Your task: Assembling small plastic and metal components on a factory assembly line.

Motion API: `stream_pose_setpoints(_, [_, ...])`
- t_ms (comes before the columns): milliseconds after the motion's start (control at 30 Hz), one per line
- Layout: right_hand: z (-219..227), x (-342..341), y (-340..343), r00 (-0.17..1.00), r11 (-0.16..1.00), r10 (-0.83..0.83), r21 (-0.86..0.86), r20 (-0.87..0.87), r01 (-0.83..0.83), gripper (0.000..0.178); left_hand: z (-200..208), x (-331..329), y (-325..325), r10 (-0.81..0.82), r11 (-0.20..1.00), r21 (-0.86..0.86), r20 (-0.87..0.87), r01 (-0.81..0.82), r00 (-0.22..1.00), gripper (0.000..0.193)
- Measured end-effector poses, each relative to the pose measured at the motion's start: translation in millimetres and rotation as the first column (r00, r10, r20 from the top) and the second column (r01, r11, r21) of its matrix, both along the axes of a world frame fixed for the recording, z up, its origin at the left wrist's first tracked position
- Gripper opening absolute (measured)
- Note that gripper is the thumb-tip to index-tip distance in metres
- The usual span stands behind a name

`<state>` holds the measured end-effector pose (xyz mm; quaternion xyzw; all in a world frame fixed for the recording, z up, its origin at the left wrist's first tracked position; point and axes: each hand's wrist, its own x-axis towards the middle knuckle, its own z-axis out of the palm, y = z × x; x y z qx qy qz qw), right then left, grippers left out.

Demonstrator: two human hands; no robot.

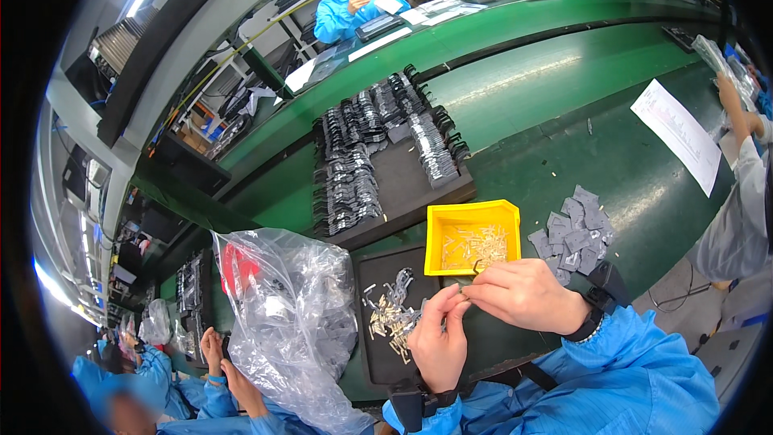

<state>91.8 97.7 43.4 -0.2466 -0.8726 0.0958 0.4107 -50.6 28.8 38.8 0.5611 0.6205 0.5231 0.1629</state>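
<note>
While yellow bin [473, 214] stands just beyond, both hands [439, 345] [527, 295] pinch tiny part [462, 294], kind unclear.

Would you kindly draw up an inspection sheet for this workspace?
Surface: dark green bench, glossy.
Job's things: yellow bin with small pale pieces; black tray with gold-coloured pins; grey pieces heaped right of the bin.
Clutter: clear plastic bag left of the tray; paper sheet.
Hands: left hand and right hand, fingertips pinched together; anything held too small to identify.
Cables: apparently one thin dark cable, lower right.
Surroundings: co-workers in blue.
</note>
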Motion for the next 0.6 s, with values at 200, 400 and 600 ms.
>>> stream_pose_setpoints(200, [0,-3,-3,0.999,0.999,-0.034,-0.02,-0.018,0.034,0.01,0,-2,1,-0.058,0.998,0.016,-0.135,0.06,0.989,0.022])
stream_pose_setpoints(400, [-3,-4,-2,0.986,0.981,-0.083,-0.187,-0.145,0.055,0.009,-6,-2,3,-0.125,0.984,-0.039,0.534,0.172,0.836,0.023])
stream_pose_setpoints(600, [-1,-2,5,0.969,0.977,-0.159,-0.175,-0.192,0.125,0.011,-4,-4,4,-0.111,0.983,-0.033,0.67,0.179,0.734,0.022])
